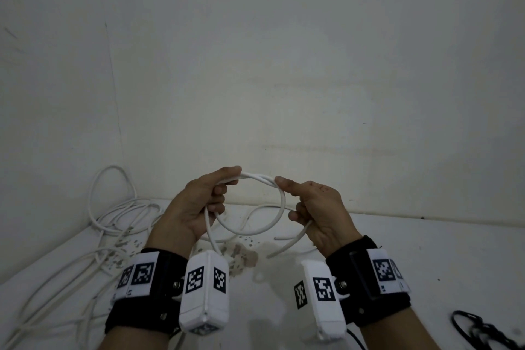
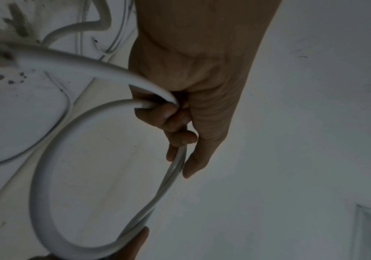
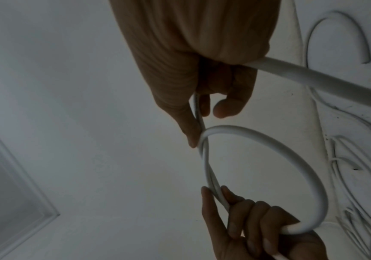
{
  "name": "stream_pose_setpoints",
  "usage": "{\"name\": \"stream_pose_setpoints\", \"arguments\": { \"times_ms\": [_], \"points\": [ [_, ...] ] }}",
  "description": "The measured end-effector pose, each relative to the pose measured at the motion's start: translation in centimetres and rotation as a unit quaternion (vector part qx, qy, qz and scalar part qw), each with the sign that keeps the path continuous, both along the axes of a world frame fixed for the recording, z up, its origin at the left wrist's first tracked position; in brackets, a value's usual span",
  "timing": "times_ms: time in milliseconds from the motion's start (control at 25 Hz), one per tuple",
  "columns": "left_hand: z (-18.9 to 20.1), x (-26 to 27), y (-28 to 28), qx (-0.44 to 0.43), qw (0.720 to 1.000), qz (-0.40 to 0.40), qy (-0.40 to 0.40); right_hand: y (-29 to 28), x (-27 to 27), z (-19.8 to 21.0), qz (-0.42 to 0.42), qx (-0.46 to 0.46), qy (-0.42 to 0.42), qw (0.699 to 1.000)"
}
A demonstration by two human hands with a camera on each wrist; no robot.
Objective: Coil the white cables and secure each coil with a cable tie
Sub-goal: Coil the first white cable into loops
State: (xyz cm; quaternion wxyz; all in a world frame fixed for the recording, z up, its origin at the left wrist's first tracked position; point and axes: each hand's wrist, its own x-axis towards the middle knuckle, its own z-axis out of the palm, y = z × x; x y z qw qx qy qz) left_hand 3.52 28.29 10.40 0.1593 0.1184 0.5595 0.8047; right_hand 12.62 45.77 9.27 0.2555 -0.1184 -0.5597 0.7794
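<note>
1. A plain white wall (image 1: pixel 284 51) fills the upper view, dimly lit.
2. A white floor (image 1: pixel 426 250) meets it, with dark specks and a brownish stain (image 1: pixel 241 256).

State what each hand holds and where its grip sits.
Both hold one white cable loop: left hand grips its left side, right hand pinches the top crossing and grips the tail.

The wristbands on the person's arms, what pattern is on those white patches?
Black-and-white square codes on the wristbands, clearest in the head view.
</note>
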Motion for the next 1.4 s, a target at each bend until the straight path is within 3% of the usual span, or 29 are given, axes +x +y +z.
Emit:
{"name": "stream_pose_setpoints", "arguments": {
  "times_ms": [160,400,520,680,840,920,1040,1120,1240,1400],
  "points": [
    [0.2,0.1,-0.3,0.015,0.999,-0.025,0.027,0.2,0.1,0.1,-0.014,0.017,0.005,1.0],
    [-0.4,-0.1,0.0,-0.01,0.995,0.047,0.09,-0.2,0.3,-0.1,-0.001,0.057,0.012,0.998],
    [-0.3,-1.6,-1.0,0.059,0.993,0.096,0.022,-0.4,1.1,0.0,0.104,0.159,-0.022,0.982],
    [-0.8,-3.0,-3.7,0.169,0.977,0.091,-0.09,0.7,2.0,-0.8,0.262,0.285,-0.089,0.918],
    [-1.7,-4.0,-4.5,0.283,0.948,0.096,-0.106,0.3,1.8,-1.8,0.359,0.28,-0.068,0.888],
    [-1.8,-4.6,-4.6,0.291,0.946,0.111,-0.094,-0.5,1.2,-2.1,0.308,0.345,-0.065,0.884],
    [-1.5,-4.9,-4.8,0.262,0.955,0.121,-0.072,-1.4,-0.3,-2.3,0.032,0.504,-0.016,0.863],
    [-1.2,-4.8,-4.5,0.236,0.964,0.112,-0.044,-1.4,-0.9,-2.3,-0.096,0.53,0.02,0.842],
    [-0.7,-4.3,-3.4,0.234,0.964,0.128,-0.014,-2.5,-0.6,-2.7,-0.114,0.6,0.006,0.792],
    [-0.5,-3.7,-2.3,0.251,0.953,0.169,-0.009,-3.5,0.8,-2.2,-0.069,0.738,-0.061,0.668]
  ]
}}
